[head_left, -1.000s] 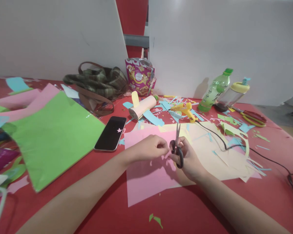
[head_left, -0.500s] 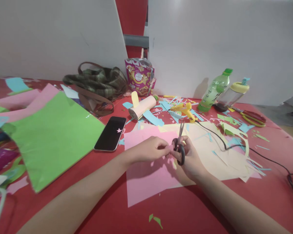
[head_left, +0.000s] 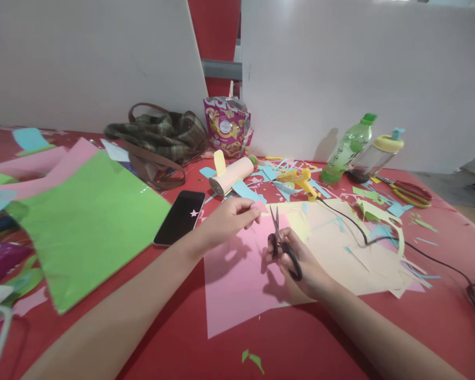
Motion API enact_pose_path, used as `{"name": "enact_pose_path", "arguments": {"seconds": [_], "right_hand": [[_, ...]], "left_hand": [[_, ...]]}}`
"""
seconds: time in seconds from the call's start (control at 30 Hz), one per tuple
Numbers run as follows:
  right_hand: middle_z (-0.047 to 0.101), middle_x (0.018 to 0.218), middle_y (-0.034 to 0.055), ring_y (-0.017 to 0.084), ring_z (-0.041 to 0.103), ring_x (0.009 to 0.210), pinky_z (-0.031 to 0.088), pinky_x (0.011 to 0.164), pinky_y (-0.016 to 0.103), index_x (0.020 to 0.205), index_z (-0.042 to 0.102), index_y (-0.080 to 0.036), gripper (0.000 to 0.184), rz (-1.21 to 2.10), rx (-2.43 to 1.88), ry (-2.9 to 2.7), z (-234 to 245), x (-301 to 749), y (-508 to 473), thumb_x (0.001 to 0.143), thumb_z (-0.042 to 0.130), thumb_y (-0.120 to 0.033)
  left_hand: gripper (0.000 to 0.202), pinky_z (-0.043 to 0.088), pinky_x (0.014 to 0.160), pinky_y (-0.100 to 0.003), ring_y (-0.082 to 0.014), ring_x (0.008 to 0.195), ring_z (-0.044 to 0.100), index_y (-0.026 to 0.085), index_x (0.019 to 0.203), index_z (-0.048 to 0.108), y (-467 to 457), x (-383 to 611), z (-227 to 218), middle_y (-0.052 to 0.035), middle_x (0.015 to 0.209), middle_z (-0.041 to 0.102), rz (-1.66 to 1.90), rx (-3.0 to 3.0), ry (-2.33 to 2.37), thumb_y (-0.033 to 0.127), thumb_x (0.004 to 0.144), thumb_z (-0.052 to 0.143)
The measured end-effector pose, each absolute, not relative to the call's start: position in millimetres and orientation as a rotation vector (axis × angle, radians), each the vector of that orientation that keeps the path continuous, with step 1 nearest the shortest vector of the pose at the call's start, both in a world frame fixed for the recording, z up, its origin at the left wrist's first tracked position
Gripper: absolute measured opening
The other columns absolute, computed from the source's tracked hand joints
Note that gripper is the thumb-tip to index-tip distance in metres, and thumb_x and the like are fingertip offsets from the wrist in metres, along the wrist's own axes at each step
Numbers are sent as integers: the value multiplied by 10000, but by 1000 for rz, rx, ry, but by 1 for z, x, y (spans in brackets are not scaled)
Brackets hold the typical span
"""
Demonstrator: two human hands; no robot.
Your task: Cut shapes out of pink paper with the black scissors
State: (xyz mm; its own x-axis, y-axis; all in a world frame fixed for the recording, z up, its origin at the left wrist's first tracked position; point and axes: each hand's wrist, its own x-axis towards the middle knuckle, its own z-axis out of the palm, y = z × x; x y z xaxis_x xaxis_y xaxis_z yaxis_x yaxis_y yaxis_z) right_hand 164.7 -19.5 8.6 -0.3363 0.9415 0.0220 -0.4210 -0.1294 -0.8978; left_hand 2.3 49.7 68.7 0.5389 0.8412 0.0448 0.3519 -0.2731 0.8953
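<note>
Between the thumb and fingers of my left hand [head_left: 240, 214] is a small piece of pink paper [head_left: 260, 206]. My right hand [head_left: 296, 256] has its fingers in the black handles of a pair of scissors [head_left: 276, 224], whose blades stand slightly apart and point away from me. The blades are just right of the pink piece, not touching it. Beneath both hands lies a larger pink sheet [head_left: 233, 295], partly over a cream sheet [head_left: 340, 264]. A tiny pink star [head_left: 193, 213] rests on the black phone [head_left: 180, 219] left of my left hand.
A yellow glue gun [head_left: 298, 180] with a black cord lies beyond my hands, beside a paper-covered roll [head_left: 233, 175]. Behind are a snack bag [head_left: 226, 126], a plaid bag [head_left: 162, 132] and a green bottle [head_left: 348, 150]. Green sheets [head_left: 91, 216] cover the left; more scissors [head_left: 409, 192] lie right.
My hands have moved apart. The left has gone up and left with the pink piece; the right has dropped slightly, and the scissors' blades have opened and tilted left.
</note>
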Motion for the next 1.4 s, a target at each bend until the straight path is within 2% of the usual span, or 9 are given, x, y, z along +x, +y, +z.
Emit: {"name": "enact_pose_path", "arguments": {"seconds": [0.2,0.5,0.77,0.93,1.4], "right_hand": [[435,780,-2,121,471,640,400,664,332,772,356,-222,370,1750,-690,-1165,11,165,-21,618,639,-405],[415,766,-7,123,481,650,386,642,308,772,356,-221,359,1758,-656,-1184,14,166,-22,631,624,-414],[412,772,-3,124,467,666,393,631,296,777,358,-220,349,1765,-657,-1181,12,165,-21,640,617,-409],[409,780,-3,134,477,676,406,649,329,781,359,-223,358,1766,-665,-1185,13,165,-21,632,619,-419],[415,690,-23,108,450,575,361,544,256,756,346,-219,371,1751,-699,-1204,15,165,-22,631,605,-454]], "left_hand": [[257,321,516,-196,-74,504,378,137,591,472,46,3,72,38,514,395,587,1910,1010,298,762,367],[226,296,495,-185,-75,521,360,145,548,403,43,5,71,36,539,369,491,2044,956,227,751,348],[224,282,474,-185,-77,510,343,146,542,403,41,6,72,32,536,356,472,2038,966,235,740,352],[229,280,475,-185,-75,506,340,147,539,397,42,6,69,35,532,353,487,2051,966,241,743,353],[241,289,467,-179,-74,499,342,145,532,408,43,7,70,34,526,357,509,2046,955,247,743,354]]}}
